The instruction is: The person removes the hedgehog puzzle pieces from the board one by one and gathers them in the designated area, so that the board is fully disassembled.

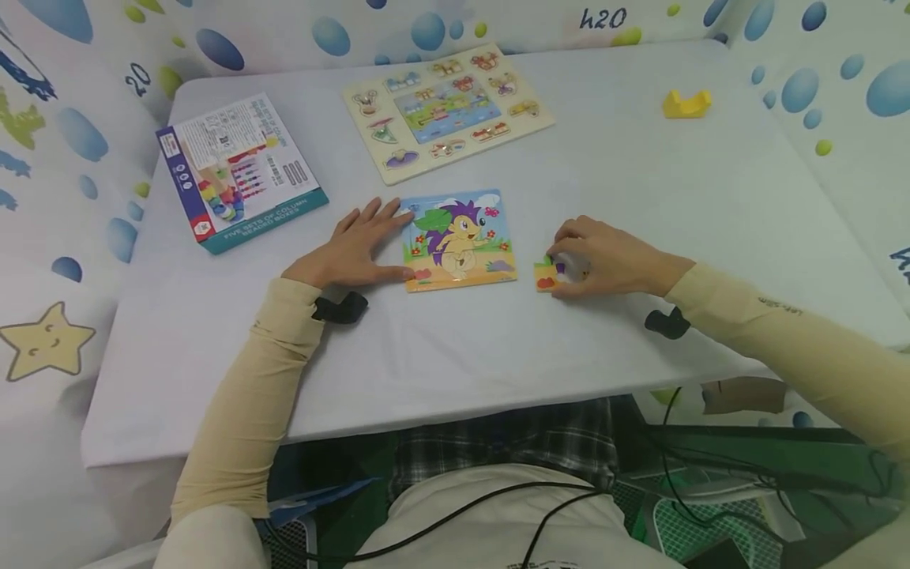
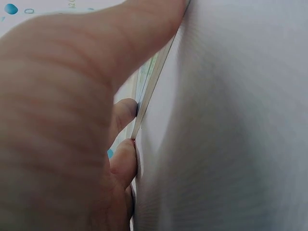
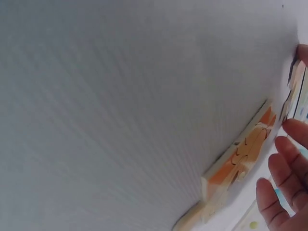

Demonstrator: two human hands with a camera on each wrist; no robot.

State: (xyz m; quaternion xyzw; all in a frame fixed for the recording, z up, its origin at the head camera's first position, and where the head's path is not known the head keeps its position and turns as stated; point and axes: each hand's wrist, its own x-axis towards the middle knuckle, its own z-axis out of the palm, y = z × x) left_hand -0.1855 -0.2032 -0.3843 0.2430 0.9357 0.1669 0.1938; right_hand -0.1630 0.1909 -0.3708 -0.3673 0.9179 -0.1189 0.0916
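A hedgehog puzzle [image 1: 458, 245] in a flat tray lies on the white table between both hands. My left hand [image 1: 359, 246] rests at its left side with fingers spread, thumb tip on the lower left corner and fingertips near the upper left one. In the left wrist view, fingertips [image 2: 126, 156] meet the puzzle's thin edge [image 2: 153, 84]. To the right of the puzzle, my right hand [image 1: 604, 257] pinches a small puzzle piece [image 1: 544, 278], with green, yellow and red on it, between thumb and fingers. The right wrist view shows this piece [image 3: 291, 94] edge-on, beyond the puzzle [image 3: 238, 161].
Behind the puzzle lies a wooden knob-puzzle board [image 1: 455, 111] with several pictured pieces. A beaded-column toy box [image 1: 245, 170] sits at the back left. Far right stands a yellow block [image 1: 686, 104] with a scooped top. The table's front edge [image 1: 441, 423] runs before the person's lap.
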